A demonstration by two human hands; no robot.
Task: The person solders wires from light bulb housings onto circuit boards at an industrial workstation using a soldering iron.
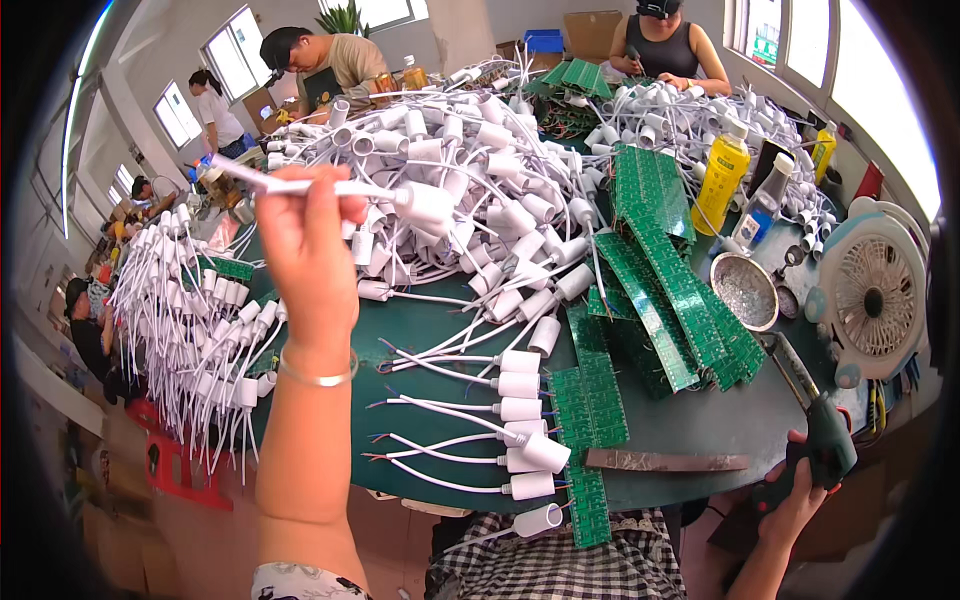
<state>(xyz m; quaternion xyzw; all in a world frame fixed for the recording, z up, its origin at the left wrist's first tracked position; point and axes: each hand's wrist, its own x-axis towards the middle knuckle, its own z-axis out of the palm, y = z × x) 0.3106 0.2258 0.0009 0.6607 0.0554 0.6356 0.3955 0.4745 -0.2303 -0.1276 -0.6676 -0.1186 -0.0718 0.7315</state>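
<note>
My left hand (318, 240), raised over the left part of the table, pinches the cable of a white lamp socket (426, 206). That socket points right, in front of a large heap of white sockets (480, 160). At the lower right my right hand (793, 500) grips a green soldering gun (828, 440), its metal front pointing up and left. Between the hands lies a row of cabled sockets (519, 385), side by side against a strip of green circuit boards (580, 405). One loose socket (546, 452) rests on top of the row, and another (538, 520) sits at the table edge.
More circuit board strips (660, 270) are stacked right of centre. A metal bowl (744, 290), a yellow bottle (722, 175), a clear bottle (765, 205) and a fan (873, 290) stand at right. A brown strip (665, 460) lies near the edge. Other people work across the table.
</note>
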